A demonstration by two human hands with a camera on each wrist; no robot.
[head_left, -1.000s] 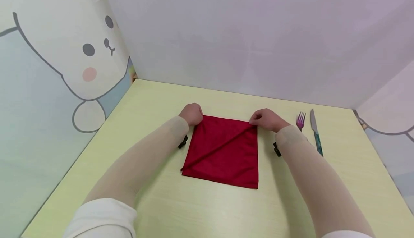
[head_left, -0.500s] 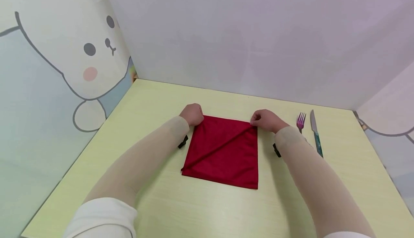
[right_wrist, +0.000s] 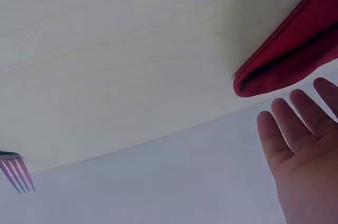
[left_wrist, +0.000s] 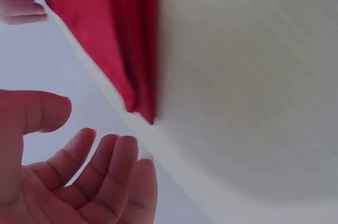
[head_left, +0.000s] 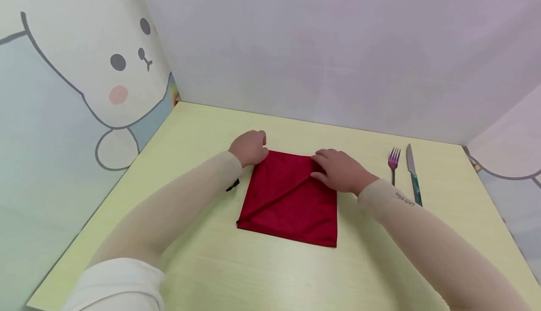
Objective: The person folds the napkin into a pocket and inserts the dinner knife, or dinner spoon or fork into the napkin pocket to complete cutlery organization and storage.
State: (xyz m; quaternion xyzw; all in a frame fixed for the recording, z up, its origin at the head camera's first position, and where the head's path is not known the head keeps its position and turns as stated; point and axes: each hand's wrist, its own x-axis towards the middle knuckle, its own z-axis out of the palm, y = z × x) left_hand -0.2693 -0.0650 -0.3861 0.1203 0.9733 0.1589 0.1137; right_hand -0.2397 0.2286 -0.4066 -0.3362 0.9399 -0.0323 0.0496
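Note:
A red cloth napkin (head_left: 291,207), folded into a square with a diagonal fold across it, lies flat on the table. At its far left corner is my left hand (head_left: 248,148); in the left wrist view the thumb and loosely bent fingers (left_wrist: 108,176) stand apart with nothing between them, near the napkin's corner (left_wrist: 140,76). My right hand (head_left: 341,170) is over the far right corner, fingers extended. In the right wrist view its straight fingers (right_wrist: 296,123) are beside the napkin's corner (right_wrist: 274,71) and hold nothing.
To the right of the napkin lie a fork (head_left: 393,160) with purplish tines and a knife (head_left: 414,174) with a green handle. The pale wooden table (head_left: 253,273) meets a light curtain (head_left: 321,57) at the back. A cartoon-printed cloth (head_left: 59,128) hangs at the left.
Both hands have let go of the napkin's far corners and their fingers have opened. The right hand has moved left and nearer over the napkin; the left has shifted slightly left. The napkin stays in place.

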